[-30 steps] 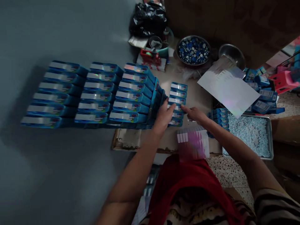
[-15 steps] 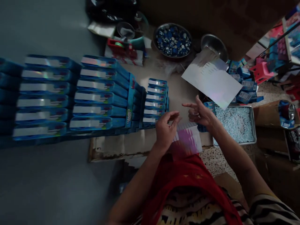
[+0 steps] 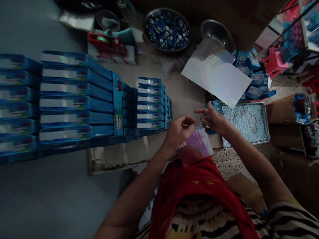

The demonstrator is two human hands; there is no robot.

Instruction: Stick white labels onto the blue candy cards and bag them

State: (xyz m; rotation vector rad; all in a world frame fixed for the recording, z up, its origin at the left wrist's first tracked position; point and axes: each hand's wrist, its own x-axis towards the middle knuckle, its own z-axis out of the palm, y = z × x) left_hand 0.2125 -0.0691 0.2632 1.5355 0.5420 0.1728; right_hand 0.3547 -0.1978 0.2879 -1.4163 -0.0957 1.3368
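Observation:
A glossy sheet of clear sticker strips (image 3: 195, 149), reflecting pink and purple, lies at the front edge of the table against the red apron. At its upper left is my left hand (image 3: 178, 131), thumb and fingertips pinched together; whatever is between them is too small to make out. Opposite it, my right hand (image 3: 214, 119) hovers over the sheet's upper right corner, index finger stretched out, thumb raised, other fingers partly curled. To the left, blue candy boxes (image 3: 151, 108) stand in a short row, each with a pale shiny strip on its top.
Larger stacks of blue boxes (image 3: 66, 99) fill the left side. Behind are a bowl of blue and white discs (image 3: 166, 30), a metal bowl (image 3: 219, 31) and a red tape dispenser (image 3: 107, 43). A white sheet (image 3: 216, 76) and a tray of pale blue pellets (image 3: 245, 122) lie right.
My left hand has moved right and down onto the sheet's strips, closer to my right hand. My right hand keeps its pose. The view has shifted, so the boxes appear further left.

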